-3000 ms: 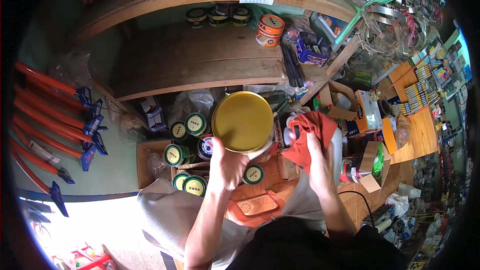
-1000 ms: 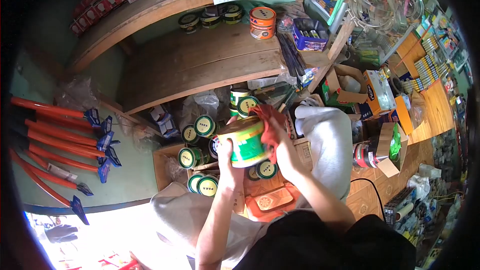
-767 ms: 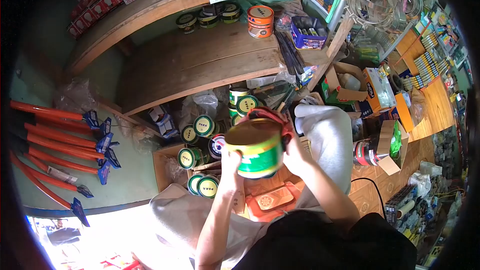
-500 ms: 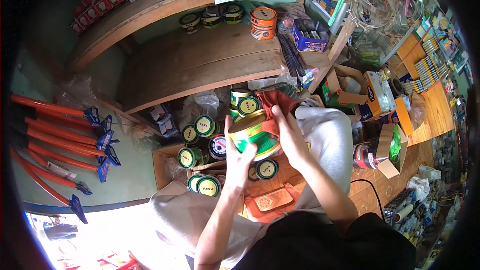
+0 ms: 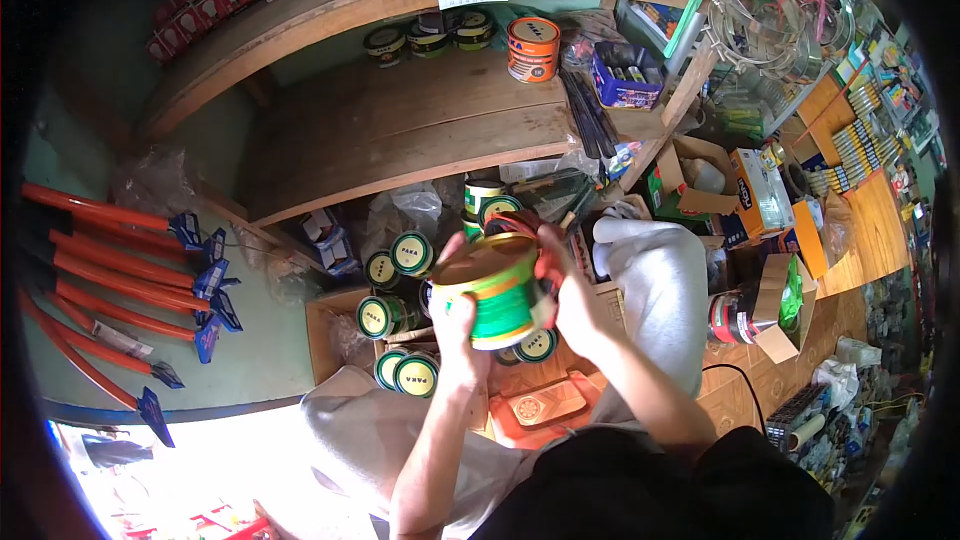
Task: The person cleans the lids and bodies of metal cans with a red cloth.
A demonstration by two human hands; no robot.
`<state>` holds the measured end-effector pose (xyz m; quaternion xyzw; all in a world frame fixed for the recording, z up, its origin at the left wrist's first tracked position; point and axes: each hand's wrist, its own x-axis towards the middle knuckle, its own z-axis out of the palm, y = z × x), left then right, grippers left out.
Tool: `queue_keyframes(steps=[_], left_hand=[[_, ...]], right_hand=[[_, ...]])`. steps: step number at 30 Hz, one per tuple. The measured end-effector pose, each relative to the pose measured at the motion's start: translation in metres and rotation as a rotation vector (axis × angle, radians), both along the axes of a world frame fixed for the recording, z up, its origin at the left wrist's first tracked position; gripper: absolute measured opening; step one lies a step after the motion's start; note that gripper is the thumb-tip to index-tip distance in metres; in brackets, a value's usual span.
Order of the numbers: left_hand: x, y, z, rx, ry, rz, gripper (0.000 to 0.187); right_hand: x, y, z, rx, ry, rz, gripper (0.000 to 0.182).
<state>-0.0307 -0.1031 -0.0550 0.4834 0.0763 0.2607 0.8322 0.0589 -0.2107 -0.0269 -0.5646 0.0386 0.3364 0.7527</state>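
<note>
A green tin can with a gold rim (image 5: pixel 503 312) is held up over my lap, slightly blurred and tilted. My left hand (image 5: pixel 462 345) grips its left side, the thumb lying across the front. On the other side, my right hand (image 5: pixel 582 310) has its fingers around a dark red cloth (image 5: pixel 517 224) pressed against the can. Part of the cloth is hidden behind the can. Beyond and below my hands stand several similar tins with cream lids, among them one tin (image 5: pixel 411 254) at the left and another (image 5: pixel 416 375) lower down.
A wooden shelf (image 5: pixel 400 130) spans the space ahead, bearing an orange tin (image 5: pixel 533 50) and a purple box (image 5: pixel 625 80). Orange-handled tools (image 5: pixel 130 265) lie at the left. Open cardboard boxes (image 5: pixel 690 165) stand at the right. An orange-red stool (image 5: pixel 545 408) is below my hands.
The can has moved slightly left and down and turned in my hands. The cloth has shifted from the can's right upper side to behind and along its right side.
</note>
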Motion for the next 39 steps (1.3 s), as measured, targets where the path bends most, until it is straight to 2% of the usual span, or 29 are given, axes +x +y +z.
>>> queue_keyframes(steps=[2, 3, 6, 7, 9, 10, 11, 12, 14, 15, 16, 17, 18, 20, 22, 24, 26, 27, 28, 30, 32, 33, 34, 36, 38, 39], left_hand=[[0.000, 0.012, 0.005, -0.134, 0.038, -0.002, 0.086], [-0.001, 0.016, 0.004, -0.129, 0.053, 0.017, 0.086], [-0.004, 0.013, -0.002, -0.070, -0.015, -0.018, 0.092], [-0.006, 0.014, -0.002, -0.032, -0.066, -0.051, 0.106], [-0.002, 0.001, 0.005, 0.136, -0.062, -0.060, 0.113], [-0.002, -0.003, 0.014, 0.224, -0.037, -0.039, 0.114], [0.002, 0.007, -0.006, 0.330, -0.044, 0.022, 0.106], [0.002, 0.013, -0.009, 0.357, 0.114, 0.068, 0.096], [-0.001, 0.007, 0.026, 0.091, 0.166, -0.006, 0.083], [0.001, 0.006, 0.022, 0.191, 0.210, 0.002, 0.081], [0.001, -0.001, 0.016, 0.448, 0.195, 0.100, 0.082], [0.006, -0.006, 0.002, 0.196, 0.209, 0.107, 0.085], [0.010, -0.009, -0.011, -0.059, 0.223, 0.111, 0.088], [0.011, -0.001, -0.012, -0.313, 0.130, 0.138, 0.086], [0.010, 0.011, -0.010, -0.319, 0.150, 0.123, 0.084], [0.009, 0.012, -0.007, -0.135, 0.157, 0.100, 0.088], [0.010, 0.010, -0.011, 0.029, 0.088, 0.044, 0.091], [0.007, 0.011, -0.012, 0.031, 0.053, -0.031, 0.097], [0.003, 0.007, -0.007, 0.067, 0.034, -0.087, 0.098], [0.005, 0.005, -0.007, 0.085, 0.031, -0.071, 0.095], [0.011, 0.009, -0.015, -0.114, 0.058, 0.021, 0.090], [0.015, 0.007, -0.006, -0.213, 0.146, 0.136, 0.081], [0.016, 0.019, -0.017, -0.509, 0.134, 0.048, 0.078], [0.011, 0.020, -0.021, -0.495, 0.173, 0.013, 0.076], [0.011, 0.023, -0.028, -0.563, 0.078, -0.043, 0.074], [0.009, 0.018, -0.008, -0.626, 0.064, -0.054, 0.073]], right_hand=[[-0.021, -0.008, -0.009, -0.026, -0.155, 0.069, 0.051], [-0.029, -0.003, -0.016, -0.092, -0.273, -0.018, 0.050], [-0.023, -0.018, -0.007, -0.042, -0.293, 0.135, 0.053], [-0.016, -0.023, -0.005, 0.051, -0.234, 0.179, 0.057], [0.009, -0.016, -0.020, 0.570, 0.265, 0.037, 0.046], [0.018, -0.020, -0.013, 0.694, 0.517, 0.073, 0.046], [0.008, -0.020, -0.015, 0.468, 0.000, 0.031, 0.045], [0.014, -0.020, -0.011, 0.387, 0.044, 0.016, 0.044], [0.024, -0.020, -0.003, 0.232, 0.140, -0.011, 0.048], [0.018, -0.013, 0.009, 0.113, -0.113, -0.029, 0.045], [0.012, -0.007, 0.020, -0.010, -0.367, -0.048, 0.043], [0.013, -0.008, 0.008, -0.106, -0.594, 0.087, 0.041], [0.004, -0.008, 0.025, -0.219, -0.733, 0.185, 0.044], [-0.018, -0.004, 0.010, -0.182, -0.861, 0.203, 0.052], [-0.032, -0.006, 0.001, -0.228, -1.000, 0.227, 0.061], [-0.042, 0.002, -0.002, -0.122, -0.969, -0.005, 0.049], [-0.026, -0.002, 0.011, -0.178, -0.486, 0.066, 0.038], [-0.010, 0.001, 0.024, -0.147, -0.369, 0.010, 0.043], [0.011, -0.001, 0.013, 0.061, -0.145, 0.003, 0.044], [0.024, 0.005, -0.008, 0.145, -0.109, 0.004, 0.040], [-0.009, -0.001, 0.002, 0.060, -0.299, 0.095, 0.038], [-0.029, -0.002, -0.006, 0.037, -0.468, 0.069, 0.037], [-0.041, -0.001, -0.014, 0.020, -0.636, 0.037, 0.038], [-0.034, -0.009, -0.018, -0.164, -0.663, 0.267, 0.045], [-0.021, -0.012, 0.006, -0.079, -0.709, 0.399, 0.046], [-0.015, -0.013, 0.019, -0.038, -0.730, 0.461, 0.047]])
